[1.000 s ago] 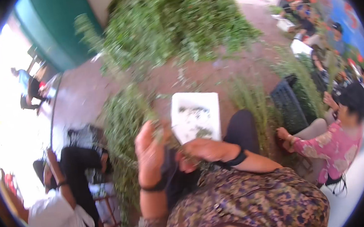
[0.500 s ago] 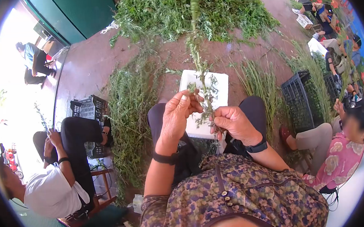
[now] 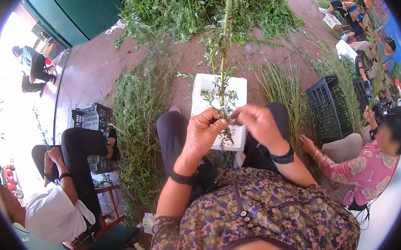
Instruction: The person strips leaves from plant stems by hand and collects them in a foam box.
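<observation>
A tall leafy stem (image 3: 224,63) stands upright in front of me, its lower end pinched in my left hand (image 3: 204,133). My right hand (image 3: 260,124) is beside the stem's lower part, its fingers bent toward it and slightly blurred; whether they grip anything cannot be made out. Beneath both hands, between my knees, is a white foam box (image 3: 199,84) with some green leaves inside, partly hidden by the stem and hands.
A heap of green plants (image 3: 211,12) lies ahead. Leafy stems (image 3: 140,129) are piled at left, barer stalks (image 3: 284,96) at right. Black crates (image 3: 327,109) stand on both sides. Seated people (image 3: 58,211) flank me; others sit farther off.
From a blurred view a second ago, both hands have come together at the upright stem. Since half a second ago, my left hand has moved lower on it and my right hand has shifted slightly up.
</observation>
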Motion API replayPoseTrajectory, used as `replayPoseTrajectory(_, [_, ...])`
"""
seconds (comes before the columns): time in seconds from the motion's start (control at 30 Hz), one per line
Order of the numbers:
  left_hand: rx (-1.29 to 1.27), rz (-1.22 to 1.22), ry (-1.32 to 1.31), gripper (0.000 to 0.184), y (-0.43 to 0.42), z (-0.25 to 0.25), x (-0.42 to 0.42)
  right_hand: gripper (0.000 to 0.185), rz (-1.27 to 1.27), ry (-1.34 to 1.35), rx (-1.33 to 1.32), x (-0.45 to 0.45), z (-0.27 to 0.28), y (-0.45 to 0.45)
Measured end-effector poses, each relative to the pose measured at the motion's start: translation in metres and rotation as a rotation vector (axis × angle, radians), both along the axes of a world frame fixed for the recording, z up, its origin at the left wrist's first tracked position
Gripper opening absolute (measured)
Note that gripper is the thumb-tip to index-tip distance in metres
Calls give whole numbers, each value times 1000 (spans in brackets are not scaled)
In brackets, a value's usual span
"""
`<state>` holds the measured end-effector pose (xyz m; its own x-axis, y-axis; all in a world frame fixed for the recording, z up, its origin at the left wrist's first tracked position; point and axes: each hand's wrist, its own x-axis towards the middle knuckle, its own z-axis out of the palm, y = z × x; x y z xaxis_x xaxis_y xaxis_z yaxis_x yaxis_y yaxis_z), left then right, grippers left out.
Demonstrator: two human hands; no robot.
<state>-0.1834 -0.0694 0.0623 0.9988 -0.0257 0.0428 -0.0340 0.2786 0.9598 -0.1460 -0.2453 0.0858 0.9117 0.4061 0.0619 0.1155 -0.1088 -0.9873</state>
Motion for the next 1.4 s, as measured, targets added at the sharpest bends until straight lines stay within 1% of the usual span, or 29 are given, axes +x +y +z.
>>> replayPoseTrajectory(0.03, [63, -11, -2, 13, 1, 5, 0, 19, -36, 15, 23, 9, 4, -5])
replayPoseTrajectory(0.07, [152, -28, -18, 13, 2, 8, 1, 20, -73, 31, 44, 18, 9, -10])
replayPoseTrajectory(0.13, [329, -67, -50, 11, 3, 9, 2, 29, 14, 26, 52, 28, 26, -8])
replayPoseTrajectory(0.17, [346, -94, -66, 12, 1, 7, 2, 31, 51, 51, 222, 30, 29, -2])
replayPoseTrajectory(0.27, [126, -137, 3, 13, -4, 6, 0, 31, 209, 217, 466, 36, 38, 0])
replayPoseTrajectory(0.3, [85, -156, -7, 13, -5, 7, 0, 25, 229, 237, 497, 41, 32, -3])
replayPoseTrajectory(0.4, [139, -186, 103, 11, -7, 9, -2, 18, 122, 262, 436, 41, 22, -1])
replayPoseTrajectory(0.43, [141, -183, 96, 8, -7, 4, -1, 14, 50, 273, 407, 37, 27, 5])
replayPoseTrajectory(0.57, [-183, -106, 132, 6, -11, 2, -3, 13, -11, 336, 446, 39, 22, 6])
replayPoseTrajectory(0.67, [-279, -60, 93, 8, -13, -4, -1, 13, -66, 344, 475, 43, 11, 2])
replayPoseTrajectory(0.77, [-345, -90, 48, 12, -13, 0, 0, 13, -108, 364, 497, 43, -1, -1])
replayPoseTrajectory(0.87, [-308, -85, 147, 12, -19, 3, 0, 14, -143, 392, 505, 42, -8, -3])
replayPoseTrajectory(0.9, [-254, -72, 163, 13, -20, 1, 1, 14, -147, 392, 500, 41, -8, -4])
replayPoseTrajectory(1.0, [-354, -130, 140, 12, -24, -9, 2, 13, -166, 413, 478, 37, -2, -3])
replayPoseTrajectory(1.13, [-383, -95, 117, 9, -27, -7, 2, 12, -169, 429, 477, 34, -1, -2])
replayPoseTrajectory(1.3, [-491, -27, 56, 10, -30, -7, -1, 10, -169, 449, 466, 38, -10, -7])
replayPoseTrajectory(1.4, [-519, -76, -8, 11, -28, -10, -2, 9, -199, 479, 512, 43, -22, -10])
